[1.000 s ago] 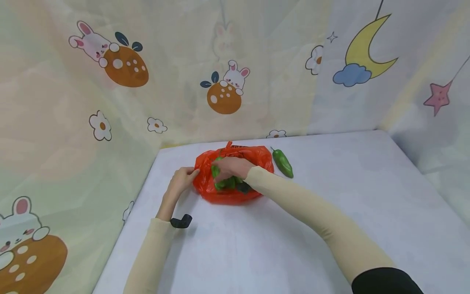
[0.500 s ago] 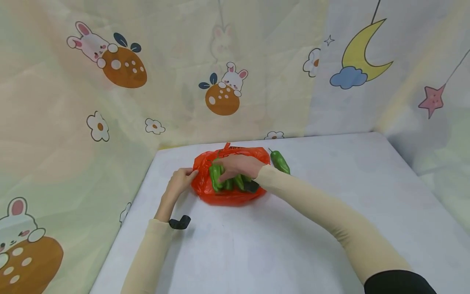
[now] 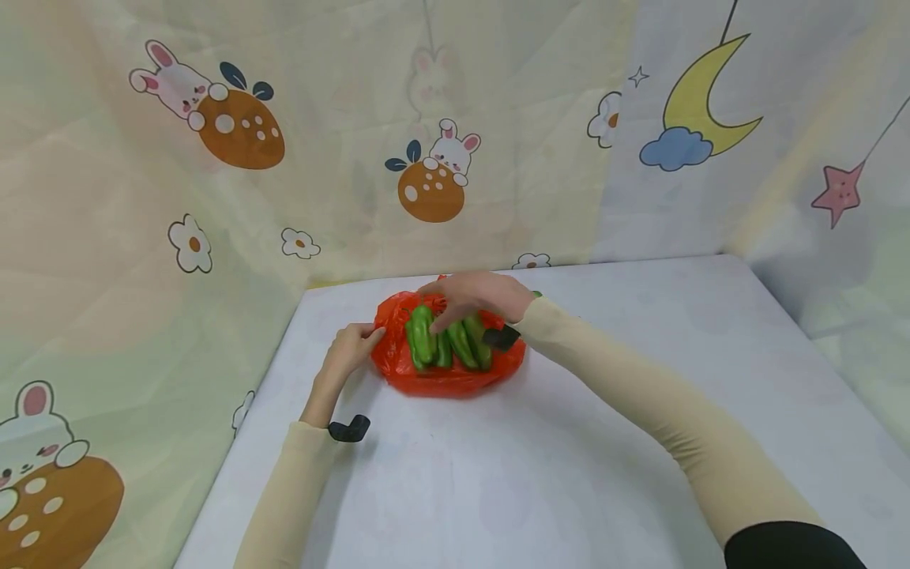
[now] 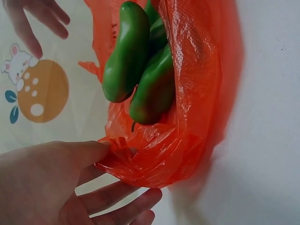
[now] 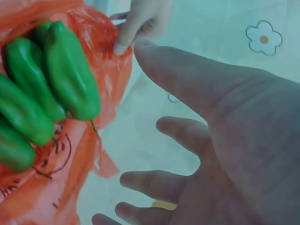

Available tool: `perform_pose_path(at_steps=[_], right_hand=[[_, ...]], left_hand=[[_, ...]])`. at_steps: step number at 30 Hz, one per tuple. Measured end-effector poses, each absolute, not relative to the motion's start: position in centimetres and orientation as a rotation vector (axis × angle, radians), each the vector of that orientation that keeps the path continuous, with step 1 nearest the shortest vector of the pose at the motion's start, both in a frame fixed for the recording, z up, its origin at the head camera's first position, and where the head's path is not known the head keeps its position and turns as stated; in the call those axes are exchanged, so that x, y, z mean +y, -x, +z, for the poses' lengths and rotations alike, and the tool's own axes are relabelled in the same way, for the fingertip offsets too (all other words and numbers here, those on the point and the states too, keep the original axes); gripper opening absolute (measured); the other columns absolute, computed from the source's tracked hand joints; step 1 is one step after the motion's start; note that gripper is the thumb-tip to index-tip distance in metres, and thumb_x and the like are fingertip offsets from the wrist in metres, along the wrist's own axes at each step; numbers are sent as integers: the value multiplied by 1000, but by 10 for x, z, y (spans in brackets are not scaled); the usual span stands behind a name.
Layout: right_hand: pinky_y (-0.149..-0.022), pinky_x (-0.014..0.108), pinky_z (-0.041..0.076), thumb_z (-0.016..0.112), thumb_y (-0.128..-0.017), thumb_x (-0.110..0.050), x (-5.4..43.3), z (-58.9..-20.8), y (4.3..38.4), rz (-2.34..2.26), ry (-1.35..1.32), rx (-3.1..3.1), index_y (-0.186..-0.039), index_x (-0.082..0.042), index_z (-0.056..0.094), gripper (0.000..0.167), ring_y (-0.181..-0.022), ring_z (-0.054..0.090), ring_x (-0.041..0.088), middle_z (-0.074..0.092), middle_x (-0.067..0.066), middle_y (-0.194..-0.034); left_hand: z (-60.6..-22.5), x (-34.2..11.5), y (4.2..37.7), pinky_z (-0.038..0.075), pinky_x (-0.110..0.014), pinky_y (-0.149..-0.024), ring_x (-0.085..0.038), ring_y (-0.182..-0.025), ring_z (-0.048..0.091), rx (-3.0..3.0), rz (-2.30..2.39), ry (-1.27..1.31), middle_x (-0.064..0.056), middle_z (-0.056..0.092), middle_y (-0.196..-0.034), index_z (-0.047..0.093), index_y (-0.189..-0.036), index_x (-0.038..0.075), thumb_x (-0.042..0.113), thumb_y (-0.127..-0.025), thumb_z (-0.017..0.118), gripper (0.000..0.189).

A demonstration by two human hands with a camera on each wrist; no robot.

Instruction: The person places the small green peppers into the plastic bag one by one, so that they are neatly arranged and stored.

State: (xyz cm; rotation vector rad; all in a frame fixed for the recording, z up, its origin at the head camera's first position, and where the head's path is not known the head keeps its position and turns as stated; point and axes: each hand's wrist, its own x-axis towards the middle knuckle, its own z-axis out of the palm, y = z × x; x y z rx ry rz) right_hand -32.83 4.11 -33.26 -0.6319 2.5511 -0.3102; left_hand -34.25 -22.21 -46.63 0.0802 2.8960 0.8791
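A red plastic bag (image 3: 455, 386) lies spread open towards the back of the table, with several green peppers (image 3: 423, 338) side by side inside it. My left hand (image 3: 344, 349) pinches the bag's left rim between thumb and fingers; the left wrist view shows the film (image 4: 140, 164) caught there. Over the bag's far part hovers my right hand (image 3: 490, 294), fingers spread and holding nothing. In the right wrist view this hand (image 5: 225, 136) is apart from the peppers (image 5: 72, 75). Behind the right wrist only a sliver of another green pepper (image 3: 537, 293) shows, outside the bag.
The white table (image 3: 569, 474) reaches towards me and to the right. A printed cloth backdrop (image 3: 341, 142) with rabbits and flowers rises behind and along the left. Each wrist wears a small black device (image 3: 350, 429).
My right hand has let go of a pepper in the bag, then moved up, back and to the right. The left hand keeps its grip on the rim.
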Motion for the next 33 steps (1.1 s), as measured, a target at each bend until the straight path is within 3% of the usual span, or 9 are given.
perform_pose_path(at_steps=[6, 10, 17, 25, 33], right_hand=[[-119, 50, 33, 70, -93, -42, 58, -326, 329, -398, 672, 2558, -155, -33, 37, 71, -148, 33, 23, 35, -4, -162], [-118, 50, 35, 72, -91, -43, 69, -324, 329, -443, 618, 2561, -154, -35, 39, 72, -146, 37, 23, 39, -4, -160], [-120, 54, 32, 74, -88, -45, 94, -322, 339, -405, 573, 2583, -159, -31, 28, 85, -150, 30, 28, 33, 1, -164], [-119, 61, 28, 71, -90, -42, 135, -318, 352, -397, 413, 2603, -161, -31, 22, 87, -151, 26, 32, 26, 6, -167], [-118, 65, 26, 64, -95, -40, 168, -340, 370, -360, 263, 2617, -161, -23, 25, 78, -149, 30, 37, 35, 13, -162]], left_hand=[[-467, -222, 340, 55, -38, -85, -27, -95, 58, 2891, 872, -53, -17, 71, -115, 65, -132, 3, 36, -104, 53, 45], [-467, -224, 337, 56, -44, -94, -29, -100, 60, 2884, 881, -31, -19, 69, -123, 63, -135, 2, 37, -104, 52, 47], [-469, -226, 339, 48, -30, -73, -24, -88, 57, 2890, 902, -63, -12, 71, -99, 67, -129, 4, 36, -103, 53, 43], [-466, -225, 345, 47, -30, -71, -25, -88, 58, 2870, 925, -47, -12, 70, -97, 66, -131, 6, 38, -103, 53, 44], [-469, -230, 343, 46, -28, -68, -23, -81, 59, 2872, 927, -62, -11, 69, -90, 68, -126, 4, 37, -103, 53, 42]])
